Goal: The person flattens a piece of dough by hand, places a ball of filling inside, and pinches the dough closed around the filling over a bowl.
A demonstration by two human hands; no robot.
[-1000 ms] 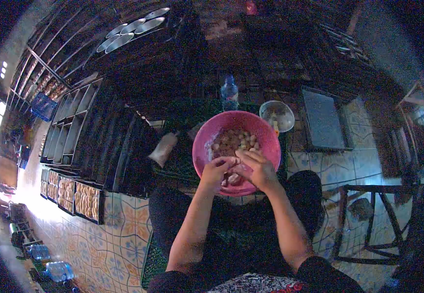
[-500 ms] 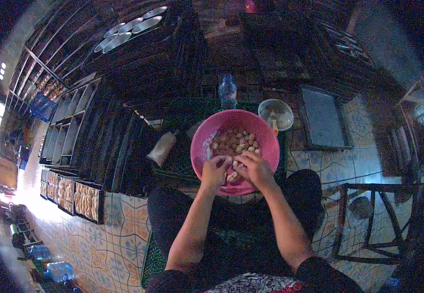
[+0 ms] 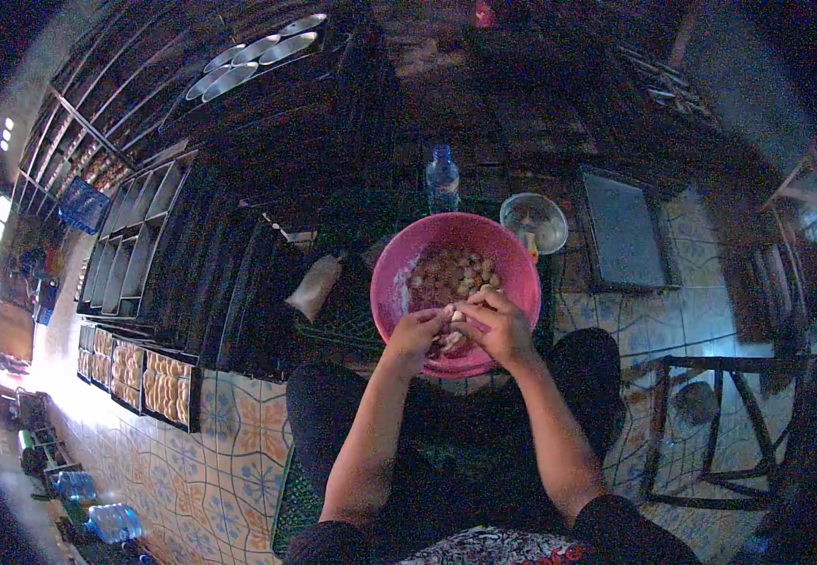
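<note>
Pink basin (image 3: 512, 259) is looking like smooth plastic w/ a dull sheen, its inner wall showing a pale powdery smear, and the pale lumps (image 3: 451, 273) inside are looking matt and doughy. Water bottle (image 3: 442, 179) is showing as clear glossy plastic, the small bowl (image 3: 534, 221) is reading as see-through plastic or glass, hard to tell in this dim view. Floor tiles (image 3: 211, 452) are shining as glazed, patterned ceramic, and the trays (image 3: 136, 240) on the left are looking like dark, dull metal.
</note>
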